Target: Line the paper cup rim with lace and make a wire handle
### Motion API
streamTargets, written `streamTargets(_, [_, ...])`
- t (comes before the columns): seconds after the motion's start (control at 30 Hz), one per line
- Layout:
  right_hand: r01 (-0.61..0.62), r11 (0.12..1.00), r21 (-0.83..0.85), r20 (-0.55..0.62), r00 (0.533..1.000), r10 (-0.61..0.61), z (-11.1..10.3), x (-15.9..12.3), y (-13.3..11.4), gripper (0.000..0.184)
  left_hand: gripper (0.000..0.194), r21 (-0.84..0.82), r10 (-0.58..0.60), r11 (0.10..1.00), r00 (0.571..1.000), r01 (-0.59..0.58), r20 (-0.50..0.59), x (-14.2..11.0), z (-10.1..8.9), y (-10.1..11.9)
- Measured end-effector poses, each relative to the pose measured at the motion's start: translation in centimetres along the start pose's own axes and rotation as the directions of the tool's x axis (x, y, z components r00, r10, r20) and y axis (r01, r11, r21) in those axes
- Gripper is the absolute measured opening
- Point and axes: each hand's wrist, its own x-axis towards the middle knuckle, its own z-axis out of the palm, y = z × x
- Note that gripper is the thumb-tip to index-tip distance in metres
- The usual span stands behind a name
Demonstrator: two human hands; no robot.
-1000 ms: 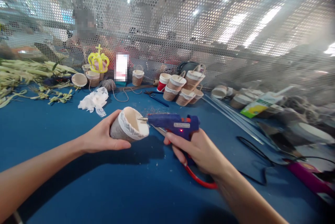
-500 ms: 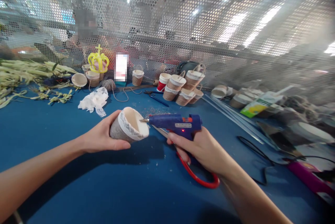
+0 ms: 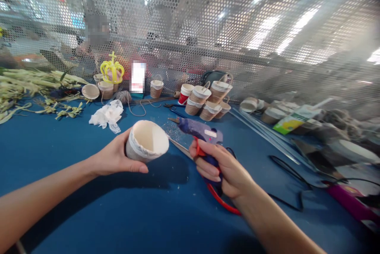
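My left hand (image 3: 117,154) grips a paper cup (image 3: 138,151) by its side, thumb below and fingers hidden behind it. A white lacy band wraps the cup near its rim, and its tilted mouth shows a pale inside. In my right hand (image 3: 221,165) is a blue hot glue gun (image 3: 197,128) with a small red light and a red trigger. Its nozzle points up and left, apart from the cup. Under the glue gun lie scissors (image 3: 224,202) with red handles, their blades reaching toward the cup.
Behind stand several twine-wrapped cups (image 3: 210,110), a crumpled white lace piece (image 3: 107,115), a phone (image 3: 138,77) and a yellow crown (image 3: 112,69). Dried husks (image 3: 32,81) lie left. Clear glue sticks (image 3: 267,137) and a black cord (image 3: 292,172) lie right. A perforated metal screen (image 3: 178,24) closes the back.
The glue gun's nozzle has left the cup's rim, and the gun has tipped upward and moved back. The cup has turned slightly, its mouth now facing more upward.
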Motion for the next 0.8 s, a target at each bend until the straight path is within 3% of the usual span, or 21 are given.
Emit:
streamTargets(0.1, [-0.118,0.96,0.255,0.082,0.992,0.1,0.2,0.5,1.0,0.019,0.072,-0.106,0.0,0.994,1.0,0.0,-0.004,0.0,0.3,0.2])
streamTargets(0.17, [-0.167,0.928,0.332,0.12,0.984,0.134,0.3,0.7,1.5,0.017,0.068,-0.145,0.016,0.989,1.0,-0.017,-0.008,0.0,0.4,0.3])
streamTargets(0.37, [-0.199,0.938,0.284,0.173,0.973,0.154,0.7,0.6,2.1,0.022,0.06,-0.159,0.038,0.986,0.999,-0.042,-0.028,0.1,0.6,0.4])
streamTargets(0.6, [0.03,0.997,-0.077,0.004,1.0,-0.03,1.4,-0.1,1.9,0.03,0.055,-0.111,0.019,0.993,0.998,-0.025,-0.055,0.1,0.4,0.5])
streamTargets(0.7, [0.088,0.941,-0.327,-0.098,0.987,-0.126,1.5,-0.5,1.5,0.03,0.061,-0.084,0.02,0.996,0.998,-0.025,-0.068,0.2,0.2,0.4])
streamTargets(0.8, [0.1,0.823,-0.559,-0.113,0.974,-0.195,1.4,-0.7,0.9,0.03,0.072,-0.068,0.007,0.998,0.998,-0.012,-0.066,0.3,0.2,0.2])
